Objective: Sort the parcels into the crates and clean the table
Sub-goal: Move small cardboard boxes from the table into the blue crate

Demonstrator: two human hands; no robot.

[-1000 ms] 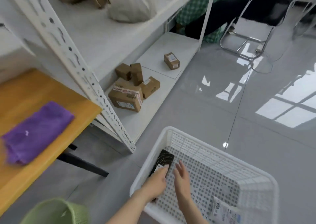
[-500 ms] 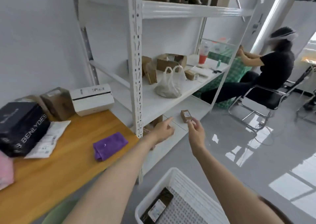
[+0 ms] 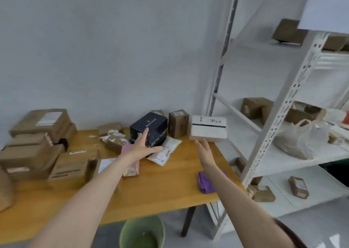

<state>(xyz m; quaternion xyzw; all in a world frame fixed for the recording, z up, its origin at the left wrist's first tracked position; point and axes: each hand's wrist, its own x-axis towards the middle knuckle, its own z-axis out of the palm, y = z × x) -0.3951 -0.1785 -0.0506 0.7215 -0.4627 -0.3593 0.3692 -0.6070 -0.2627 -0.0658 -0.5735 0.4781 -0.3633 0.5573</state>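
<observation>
Parcels cover the far part of the wooden table. My left hand is spread open in front of a dark blue box, fingers at its front face. My right hand reaches with straight fingers just below a white box at the table's right end. A brown box stands between the two. A white mailer and a pink mailer lie flat near my left hand. Several brown cartons are stacked at the left. A purple cloth lies under my right forearm.
A green bin stands on the floor below the table's front edge. A white metal rack at the right holds brown boxes and a plastic bag. A grey wall is behind the table.
My view has swung from the white crate on the floor up and left to the table. Both hands, empty, have moved from the crate toward the dark blue and white boxes.
</observation>
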